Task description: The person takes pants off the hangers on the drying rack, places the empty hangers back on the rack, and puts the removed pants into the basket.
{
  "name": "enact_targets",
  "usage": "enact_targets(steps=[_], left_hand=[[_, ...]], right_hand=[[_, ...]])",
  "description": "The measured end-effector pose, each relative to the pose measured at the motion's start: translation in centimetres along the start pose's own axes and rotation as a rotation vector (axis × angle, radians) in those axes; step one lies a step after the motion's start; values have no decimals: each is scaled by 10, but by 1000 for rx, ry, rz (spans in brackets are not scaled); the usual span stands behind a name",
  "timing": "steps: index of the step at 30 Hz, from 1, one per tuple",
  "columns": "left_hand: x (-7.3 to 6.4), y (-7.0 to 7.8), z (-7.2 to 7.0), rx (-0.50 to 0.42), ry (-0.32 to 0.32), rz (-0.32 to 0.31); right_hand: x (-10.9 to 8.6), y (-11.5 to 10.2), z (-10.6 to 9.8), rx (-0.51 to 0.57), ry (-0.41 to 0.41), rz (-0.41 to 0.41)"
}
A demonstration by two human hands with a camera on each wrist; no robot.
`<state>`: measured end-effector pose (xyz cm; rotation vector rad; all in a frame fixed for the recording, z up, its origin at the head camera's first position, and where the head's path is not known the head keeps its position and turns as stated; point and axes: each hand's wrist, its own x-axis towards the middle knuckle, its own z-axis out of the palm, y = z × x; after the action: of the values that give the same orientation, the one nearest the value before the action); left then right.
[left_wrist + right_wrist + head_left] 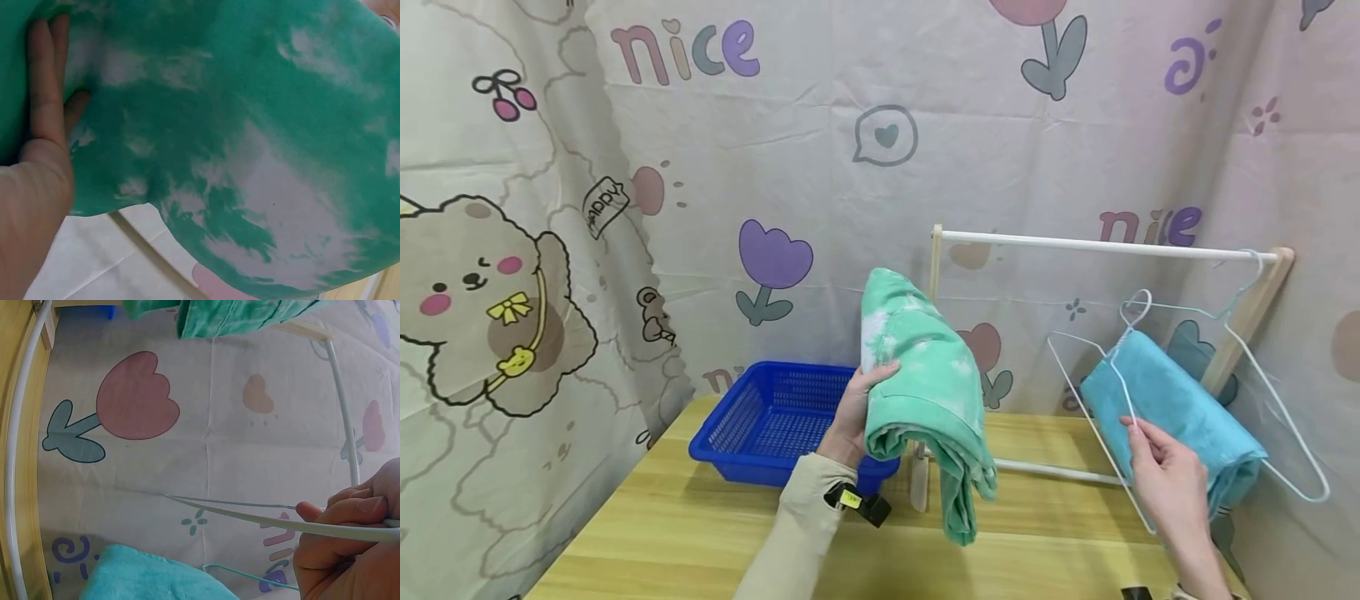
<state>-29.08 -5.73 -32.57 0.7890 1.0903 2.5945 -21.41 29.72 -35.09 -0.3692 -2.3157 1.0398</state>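
Left hand (855,412): fingers curled round folded green tie-dye towel (925,392), thumb on front face, cloth draped past fingertips. Right hand (1165,475): pinches white wire hanger (1112,392) carrying blue towel (1180,408), towel just beyond fingertips. Left fingers mostly hidden behind cloth; hanger's lower corner hidden by right hand.

The backdrop cloth (880,192) reads "nice" twice, and "HAPPY" on a small printed tag.
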Motion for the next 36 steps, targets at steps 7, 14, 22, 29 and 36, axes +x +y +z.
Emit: enact_targets(steps=[7, 14, 22, 29, 36], left_hand=[[-15, 25, -1, 47, 9, 12], [-26, 47, 0, 59, -25, 22], [-29, 66, -11, 64, -38, 26], [-24, 86, -17, -40, -2, -11], [-6, 92, -25, -28, 216, 1]], right_hand=[[-2, 0, 3, -15, -9, 12], [-1, -2, 4, -14, -8, -3], [-3, -2, 5, 7, -22, -34], [-5, -1, 6, 13, -12, -69], [-7, -1, 9, 14, -6, -73]])
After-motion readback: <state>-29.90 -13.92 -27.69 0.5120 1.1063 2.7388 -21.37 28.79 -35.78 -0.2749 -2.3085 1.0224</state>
